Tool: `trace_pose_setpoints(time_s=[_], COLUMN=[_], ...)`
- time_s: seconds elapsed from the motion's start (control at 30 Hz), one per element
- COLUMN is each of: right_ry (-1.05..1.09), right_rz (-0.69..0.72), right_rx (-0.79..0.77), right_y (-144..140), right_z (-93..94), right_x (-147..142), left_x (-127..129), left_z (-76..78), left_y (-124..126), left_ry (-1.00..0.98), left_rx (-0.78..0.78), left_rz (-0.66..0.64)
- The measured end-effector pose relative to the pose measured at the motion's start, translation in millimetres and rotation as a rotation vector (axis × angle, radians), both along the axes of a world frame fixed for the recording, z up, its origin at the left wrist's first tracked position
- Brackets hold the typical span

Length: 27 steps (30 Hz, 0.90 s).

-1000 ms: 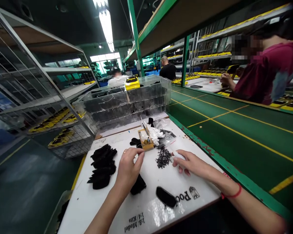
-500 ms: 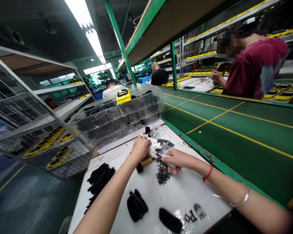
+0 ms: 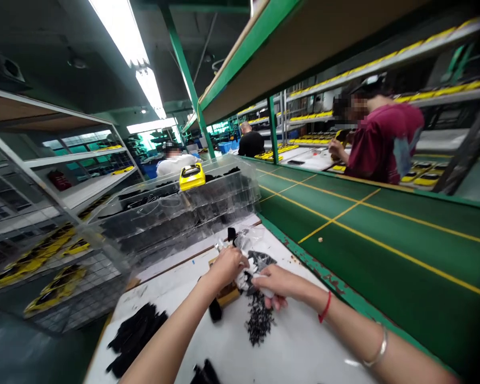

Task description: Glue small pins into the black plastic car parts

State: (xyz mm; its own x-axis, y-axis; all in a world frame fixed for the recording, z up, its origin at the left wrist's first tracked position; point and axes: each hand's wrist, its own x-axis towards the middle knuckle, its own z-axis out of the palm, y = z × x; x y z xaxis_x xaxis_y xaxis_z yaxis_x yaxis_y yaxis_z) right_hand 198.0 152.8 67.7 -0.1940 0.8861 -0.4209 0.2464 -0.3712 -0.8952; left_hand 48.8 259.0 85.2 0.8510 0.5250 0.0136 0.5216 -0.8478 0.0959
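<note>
Open white board [image 3: 304,352] toward the near edge; clear trays [image 3: 176,213] walling the far side.

Glossy white board [image 3: 300,352]; crinkled clear plastic bags [image 3: 251,241]; matt black screws [image 3: 258,320]; clear glossy plastic trays [image 3: 176,210]

Both forearms are bare, with no sleeves showing. The right wrist wears a thin red string bracelet [image 3: 324,307], and further up the same forearm sits a slim silver bangle [image 3: 378,349]. The left hand [image 3: 226,265] and the right hand [image 3: 275,282] are ungloved, and the left arm carries nothing at all.
</note>
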Motion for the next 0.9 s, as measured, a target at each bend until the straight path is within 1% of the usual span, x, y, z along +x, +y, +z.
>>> trace_pose_setpoints(time_s=[0.13,0.23,0.33,0.43,0.53,0.63,0.77,0.9], right_ry=[0.073,0.122,0.155,0.251,0.313,0.327,0.352,0.289], right_rz=[-0.027,-0.05,-0.073,-0.089,-0.136,-0.155,-0.147,-0.177], right_rx=[-0.026,-0.042,-0.047,-0.032,-0.029,-0.034,0.023,0.079], right_y=[-1,-2,-3,-8,-14,-18,-20,-21], right_z=[-2.3,-6.1,-11.3,-15.1,-16.0,-19.3,-31.0,-38.0], right_x=[3,6,8,9,7,5,3,1], left_x=[-3,-3,-2,-2,-2,-2,-4,-1], left_z=[-7.8,-16.1,-20.0,-18.1,-13.4,-9.4,-6.4,-2.8], left_y=[6,9,8,3,-2,-5,-9,-15], left_ry=[-0.061,-0.08,-0.109,-0.12,-0.13,-0.136,-0.163,-0.186], left_rx=[0.019,0.008,0.02,0.066,0.099,0.117,0.137,0.142], left_rz=[-0.071,-0.054,-0.076,-0.098,-0.091,-0.095,-0.107,-0.094])
